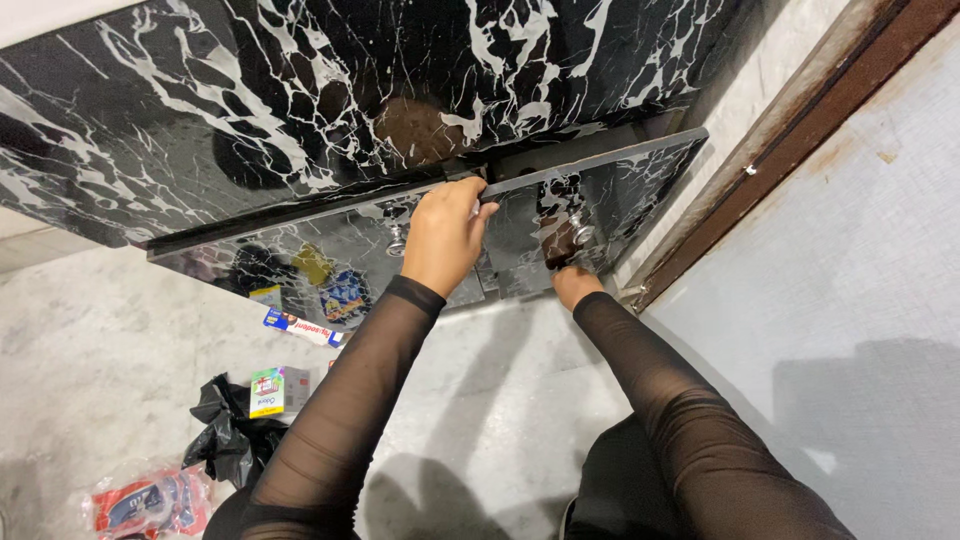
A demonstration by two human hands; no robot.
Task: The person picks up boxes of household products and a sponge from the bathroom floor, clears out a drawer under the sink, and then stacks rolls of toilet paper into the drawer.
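A black cabinet with white marble veining runs across the top, under a glossy countertop (pixel 250 90). My left hand (pixel 445 235) grips the top edge of the left cabinet door (pixel 300 255), fingers curled over it near a round metal knob (pixel 396 240). My right hand (pixel 575 283) is low against the right cabinet door (pixel 630 185), just under its metal knob (pixel 580 236); its fingers are mostly hidden. Both arms wear sheer black sleeves.
On the grey floor at left lie a flat tube box (pixel 300 327), a small colourful carton (pixel 270 392), a crumpled black plastic bag (pixel 225 440) and a red packet (pixel 140 500). A brown door frame (pixel 790 130) and a pale wall stand at right.
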